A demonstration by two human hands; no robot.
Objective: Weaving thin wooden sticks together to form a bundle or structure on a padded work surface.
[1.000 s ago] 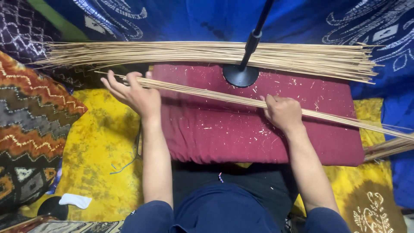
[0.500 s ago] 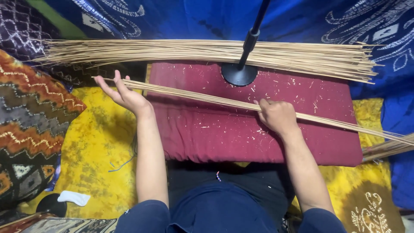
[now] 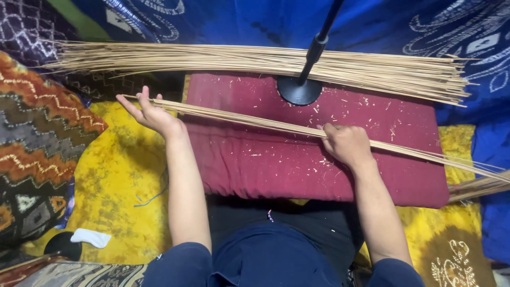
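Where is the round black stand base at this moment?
In the head view, the round black stand base sits on the maroon cushion's far edge, just below the big stick pile.

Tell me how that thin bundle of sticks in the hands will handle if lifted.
The bundle is long and thin, so it would probably flex and droop past the right hand. It looks light. Loose ends fan out near the left hand, so sticks may slip free.

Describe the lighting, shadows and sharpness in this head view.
Head view: bright, fairly even light with saturated colours; soft shadows fall under the left hand onto the yellow cloth and below the held sticks on the maroon cushion. Right hand and the far stick pile are sharp; no clear glare; the edges look slightly stretched by the wide lens.
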